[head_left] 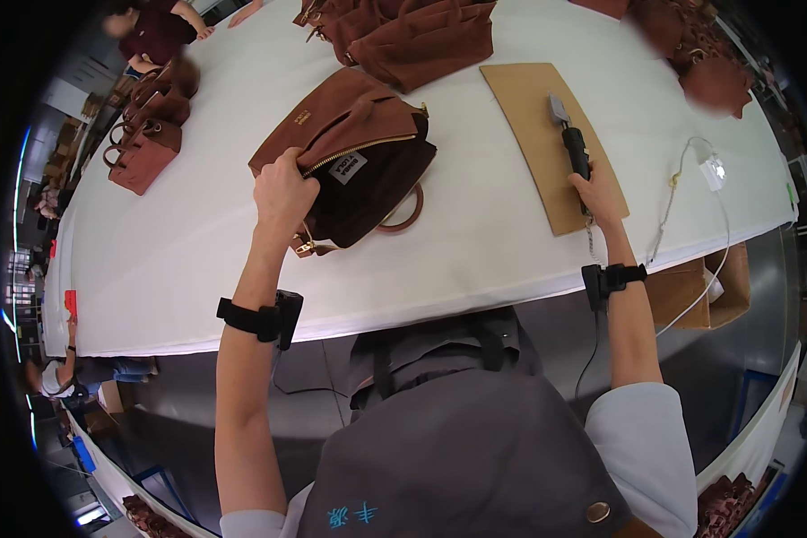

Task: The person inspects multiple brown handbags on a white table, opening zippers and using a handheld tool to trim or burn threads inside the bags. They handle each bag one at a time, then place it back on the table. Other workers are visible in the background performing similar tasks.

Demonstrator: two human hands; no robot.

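A brown handbag [354, 125] lies tipped on the white table with its zippered mouth open toward me. Its dark lining [368, 193] and a pale label [348, 168] inside show. My left hand [284, 190] is closed on the zipper edge at the bag's near left corner. A round brown handle [408, 212] rests on the table beside the bag. In my right hand [599, 190] is a small corded iron [574, 142] with a black grip and a flat metal head. The iron is over a tan cardboard sheet [529, 117]; whether its head touches the sheet I cannot tell.
More brown bags [412, 40] are heaped at the far middle, and others [143, 152] stand at the left. Brown pieces [713, 76] lie at the far right. A white cord with a plug block [714, 172] runs over the right edge, above a cardboard box [713, 287]. Two people are at left.
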